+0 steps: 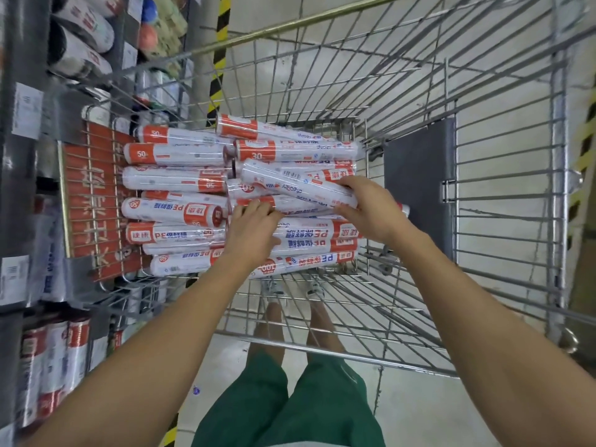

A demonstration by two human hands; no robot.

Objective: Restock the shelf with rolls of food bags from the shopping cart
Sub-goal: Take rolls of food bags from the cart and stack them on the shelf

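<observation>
Several white and orange rolls of food bags (175, 183) lie piled in the bottom of the wire shopping cart (503, 195). My right hand (367, 209) grips the end of a tilted roll (290, 183) on top of the pile. My left hand (254, 229) rests on the rolls in the middle of the pile, its fingers curled over a roll (283, 204) beneath the tilted one. The shelf (22, 188) runs along the left edge, with more rolls (54, 356) stacked on it.
A grey flap (419, 175) stands at the cart's right end. An orange sign (96, 208) hangs on the cart's left wall. A yellow and black striped post (219, 46) stands beyond the cart. My legs and green shorts (290, 404) show below the cart.
</observation>
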